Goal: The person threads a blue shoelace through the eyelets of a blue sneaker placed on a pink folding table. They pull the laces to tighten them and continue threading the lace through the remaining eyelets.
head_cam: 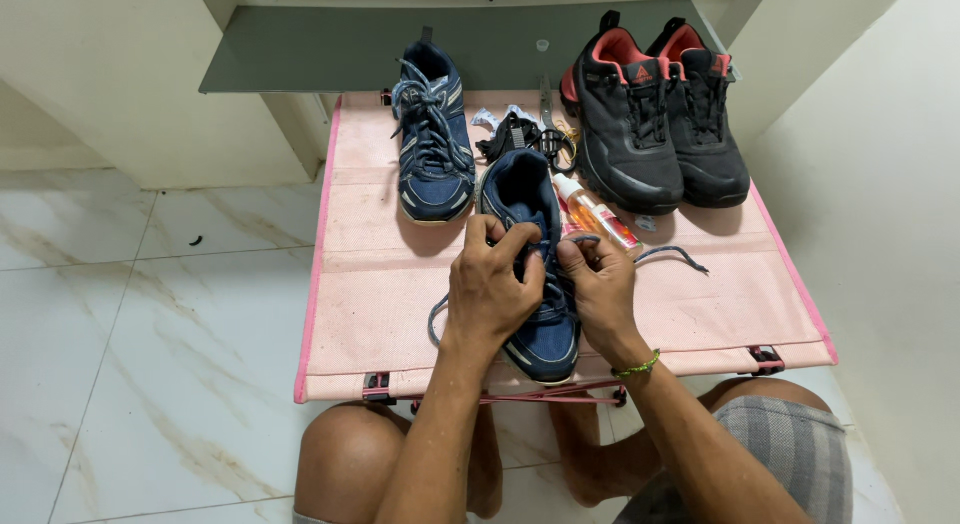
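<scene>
Both hands work over one dark blue mesh sports shoe (533, 274) with pale sole trim, which lies toe toward the person near the front edge of a pink fabric folding table (370, 284). Seen from the head camera, the left hand (490, 289) rests on top of this shoe, its fingers curled closed around the tongue and upper lacing. Just beside it, the right hand (600, 284) is also curled shut, its fingertips pinching a grey shoelace (668, 253); one loose end of that lace trails away to the right across the table, and another loop hangs off the shoe's left side. A green beaded bracelet (640, 365) circles the right wrist.

Behind the held shoe and to its left stands a matching dark blue laced shoe (432, 144). Behind it to the right sits a pair of black sports shoes with red lining (655, 124). A small clear bottle with orange liquid (592, 211) lies touching the held shoe's right side, and black-handled scissors (548, 124) lie farther back. White marble-patterned floor tiles (130, 314) surround the table.
</scene>
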